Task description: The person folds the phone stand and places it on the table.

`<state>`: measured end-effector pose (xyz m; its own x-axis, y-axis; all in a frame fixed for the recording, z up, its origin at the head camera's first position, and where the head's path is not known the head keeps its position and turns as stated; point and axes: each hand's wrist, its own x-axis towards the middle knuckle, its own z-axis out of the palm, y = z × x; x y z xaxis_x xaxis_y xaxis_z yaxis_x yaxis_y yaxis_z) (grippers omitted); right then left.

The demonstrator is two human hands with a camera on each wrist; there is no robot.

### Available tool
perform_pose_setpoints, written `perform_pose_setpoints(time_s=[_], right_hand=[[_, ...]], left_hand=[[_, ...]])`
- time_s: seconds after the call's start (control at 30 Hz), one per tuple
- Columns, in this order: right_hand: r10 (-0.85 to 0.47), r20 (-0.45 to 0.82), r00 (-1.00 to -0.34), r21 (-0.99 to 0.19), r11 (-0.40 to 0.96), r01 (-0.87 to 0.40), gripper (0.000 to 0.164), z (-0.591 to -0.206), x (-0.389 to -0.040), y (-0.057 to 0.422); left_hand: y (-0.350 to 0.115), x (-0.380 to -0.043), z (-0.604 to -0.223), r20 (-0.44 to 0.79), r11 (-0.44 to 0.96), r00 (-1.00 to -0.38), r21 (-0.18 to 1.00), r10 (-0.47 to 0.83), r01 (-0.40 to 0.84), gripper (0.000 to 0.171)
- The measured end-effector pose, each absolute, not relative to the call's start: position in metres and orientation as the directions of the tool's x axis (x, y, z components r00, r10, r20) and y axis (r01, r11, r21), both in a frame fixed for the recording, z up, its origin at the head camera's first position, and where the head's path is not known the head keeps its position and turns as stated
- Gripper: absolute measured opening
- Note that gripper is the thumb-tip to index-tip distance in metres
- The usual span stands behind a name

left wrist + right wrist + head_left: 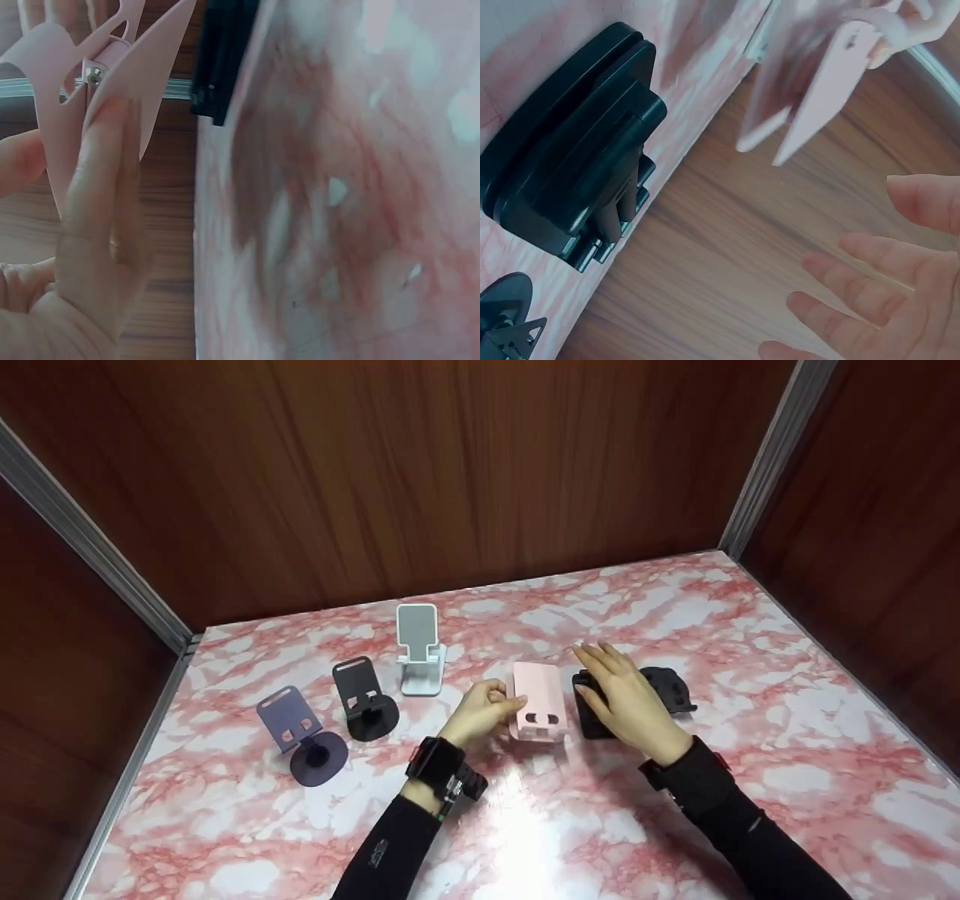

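Note:
My left hand point(480, 709) grips a pink phone stand point(536, 686) by its left side, thumb on the near face. In the left wrist view a metal hinge screw shows between the pink stand's point(154, 67) plates. My right hand point(630, 709) hovers with fingers spread, holding nothing, and overlaps a black folded phone stand point(589, 726) in the head view. The right wrist view shows this hand point(885, 292) apart from both the pink stand point(829, 94) and the thick black folded stand point(570, 150), which lies on the table.
Left on the marbled table point(247, 825) stand a purple phone stand point(289, 718), a dark grey one point(356, 682) and a white one point(424, 679). Another black stand point(670, 690) sits right of my right hand. Wooden panels point(450, 480) enclose the back and sides.

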<state>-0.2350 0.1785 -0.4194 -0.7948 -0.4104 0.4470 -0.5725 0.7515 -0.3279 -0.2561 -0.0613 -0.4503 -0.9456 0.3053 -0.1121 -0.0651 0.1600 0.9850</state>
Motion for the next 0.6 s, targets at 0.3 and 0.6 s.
perform_pose_setpoints(time_s=[0.3, 0.6], right_hand=[[-0.409, 0.445, -0.796, -0.308, 0.765, -0.565, 0.051, -0.420, -0.236, 0.179], [-0.421, 0.425, -0.801, -0.298, 0.771, -0.563, 0.050, -0.420, -0.235, 0.180]], left_hand=[[-0.055, -0.272, -0.456, -0.173, 0.244, -0.939, 0.965, 0.296, -0.100, 0.019], [-0.049, -0.278, -0.461, -0.231, 0.236, -0.921, 0.958, 0.314, -0.160, 0.018]])
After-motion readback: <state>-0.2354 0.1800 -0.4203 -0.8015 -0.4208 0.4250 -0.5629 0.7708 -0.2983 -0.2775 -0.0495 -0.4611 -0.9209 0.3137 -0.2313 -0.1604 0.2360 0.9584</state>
